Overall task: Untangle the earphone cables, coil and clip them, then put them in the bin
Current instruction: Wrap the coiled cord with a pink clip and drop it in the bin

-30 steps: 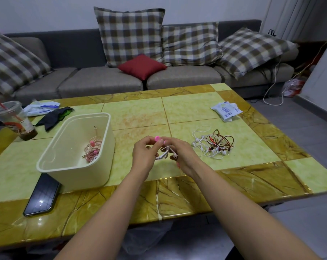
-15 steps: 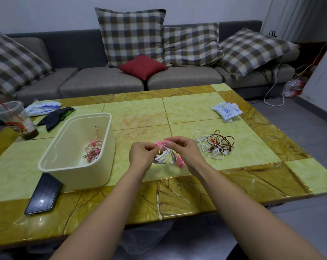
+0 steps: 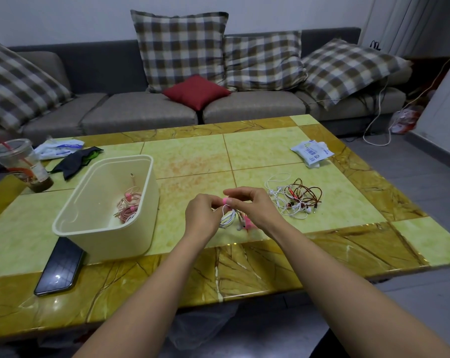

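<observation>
My right hand [image 3: 254, 208] had thumb and forefinger pinched shut on the pink clip [image 3: 226, 201]. My left hand [image 3: 203, 215] met it fingertip to fingertip, its fingers curled onto the white earphone coil [image 3: 227, 218] just beneath the clip. The coil hung from that double pinch with its loops running down and towards me. It was either just off the table [image 3: 192, 161] or barely grazing it (I couldn't tell which). Something else pink lay half under my right palm, too hidden to name. What mattered for the next move, as I judged it, was that the clip sat on top of the bundle and the bin [image 3: 53, 226] lay off to my left. The bin was nearer the left hand, open side up, with bare table between it and my knuckles. So once the clip was closed, a short carry leftward over the near rim would have done it. Inside the bin, against its right wall, lay the pink earphones [image 3: 130, 205] — already coiled, two bundles by the look of them. On the other side, just beside my right hand, sat the tangle of white and reddish-brown cables [image 3: 296, 200], not yet sorted. A phone [image 3: 58, 267] lay by the bin's near corner, close to the table edge — outside the carry path.
</observation>
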Action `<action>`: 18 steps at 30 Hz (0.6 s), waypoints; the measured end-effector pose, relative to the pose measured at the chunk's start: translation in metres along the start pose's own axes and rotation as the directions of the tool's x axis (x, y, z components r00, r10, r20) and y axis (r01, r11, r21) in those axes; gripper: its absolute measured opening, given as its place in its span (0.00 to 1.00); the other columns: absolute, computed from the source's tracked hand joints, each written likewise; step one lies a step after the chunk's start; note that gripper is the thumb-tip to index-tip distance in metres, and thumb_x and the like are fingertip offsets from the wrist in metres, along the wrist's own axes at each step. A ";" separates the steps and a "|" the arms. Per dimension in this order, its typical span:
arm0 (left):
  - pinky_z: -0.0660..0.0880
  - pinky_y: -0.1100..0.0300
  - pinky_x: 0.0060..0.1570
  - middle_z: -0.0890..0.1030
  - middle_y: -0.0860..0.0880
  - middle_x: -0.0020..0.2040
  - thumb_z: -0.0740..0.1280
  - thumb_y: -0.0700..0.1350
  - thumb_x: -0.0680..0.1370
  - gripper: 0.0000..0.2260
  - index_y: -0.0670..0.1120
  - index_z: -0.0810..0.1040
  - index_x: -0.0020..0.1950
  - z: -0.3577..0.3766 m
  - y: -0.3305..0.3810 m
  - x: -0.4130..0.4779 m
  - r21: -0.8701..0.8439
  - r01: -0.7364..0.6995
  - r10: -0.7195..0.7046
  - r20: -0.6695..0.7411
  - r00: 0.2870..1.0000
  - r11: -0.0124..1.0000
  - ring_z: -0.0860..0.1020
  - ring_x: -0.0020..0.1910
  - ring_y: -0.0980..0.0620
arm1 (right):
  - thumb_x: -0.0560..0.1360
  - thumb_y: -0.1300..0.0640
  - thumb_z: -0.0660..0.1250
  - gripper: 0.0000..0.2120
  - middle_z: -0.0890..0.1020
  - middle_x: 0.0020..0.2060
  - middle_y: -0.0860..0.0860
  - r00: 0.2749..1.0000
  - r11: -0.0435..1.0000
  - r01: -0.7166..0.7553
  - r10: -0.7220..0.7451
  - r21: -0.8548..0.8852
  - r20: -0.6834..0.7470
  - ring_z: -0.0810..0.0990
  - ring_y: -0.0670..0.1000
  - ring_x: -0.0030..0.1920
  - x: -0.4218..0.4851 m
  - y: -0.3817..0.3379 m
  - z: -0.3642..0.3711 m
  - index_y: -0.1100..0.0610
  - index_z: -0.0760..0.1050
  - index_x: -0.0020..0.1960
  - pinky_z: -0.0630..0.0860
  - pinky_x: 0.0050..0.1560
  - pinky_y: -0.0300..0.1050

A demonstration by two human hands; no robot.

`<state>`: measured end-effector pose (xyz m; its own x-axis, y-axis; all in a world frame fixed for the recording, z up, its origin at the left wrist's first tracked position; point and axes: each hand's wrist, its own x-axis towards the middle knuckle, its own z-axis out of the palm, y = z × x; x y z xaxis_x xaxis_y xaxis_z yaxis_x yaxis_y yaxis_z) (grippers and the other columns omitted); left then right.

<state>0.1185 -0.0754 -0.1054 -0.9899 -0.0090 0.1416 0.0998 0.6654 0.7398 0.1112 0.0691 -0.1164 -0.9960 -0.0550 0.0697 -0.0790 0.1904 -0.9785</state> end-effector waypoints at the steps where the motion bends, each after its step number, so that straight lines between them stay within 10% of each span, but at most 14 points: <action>1: 0.68 0.62 0.36 0.85 0.48 0.44 0.71 0.45 0.76 0.06 0.46 0.86 0.50 0.000 0.000 0.000 -0.003 0.004 -0.004 -0.003 1.000 1.000 0.78 0.40 0.54 | 0.72 0.56 0.75 0.06 0.86 0.43 0.50 1.000 1.000 0.016 -0.016 -0.025 0.009 0.84 0.49 0.46 0.001 0.001 0.000 0.53 0.84 0.49 0.80 0.50 0.53; 6: 0.72 0.61 0.37 0.84 0.50 0.42 0.72 0.44 0.74 0.05 0.46 0.85 0.48 0.000 -0.004 0.000 -0.027 0.022 -0.021 0.020 1.000 0.999 0.80 0.41 0.53 | 0.74 0.54 0.73 0.07 0.85 0.44 0.53 0.996 0.998 -0.018 0.022 0.054 -0.086 0.83 0.51 0.46 0.002 0.003 0.001 0.57 0.82 0.49 0.79 0.48 0.58; 12: 0.65 0.61 0.30 0.78 0.53 0.35 0.71 0.44 0.74 0.03 0.46 0.80 0.42 0.002 -0.007 -0.002 0.082 0.021 -0.019 -0.021 1.000 0.996 0.74 0.33 0.55 | 0.80 0.56 0.65 0.09 0.82 0.44 0.52 0.991 0.977 -0.133 0.129 0.169 0.034 0.80 0.47 0.43 0.001 0.005 0.011 0.62 0.77 0.55 0.76 0.44 0.37; 18: 0.69 0.59 0.34 0.77 0.44 0.35 0.68 0.43 0.78 0.09 0.38 0.81 0.42 -0.009 -0.005 -0.002 -0.375 0.280 -0.218 0.199 0.955 0.884 0.72 0.33 0.49 | 0.81 0.55 0.65 0.09 0.82 0.41 0.55 0.978 0.956 -0.204 0.210 0.210 -0.005 0.77 0.51 0.37 0.004 0.006 0.012 0.60 0.75 0.55 0.74 0.39 0.44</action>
<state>0.1205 -0.0854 -0.1032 -0.9876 -0.0049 -0.1570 -0.1510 0.3060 0.9400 0.1076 0.0578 -0.1240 -0.9906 -0.0088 -0.1365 0.1366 -0.0130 -0.9905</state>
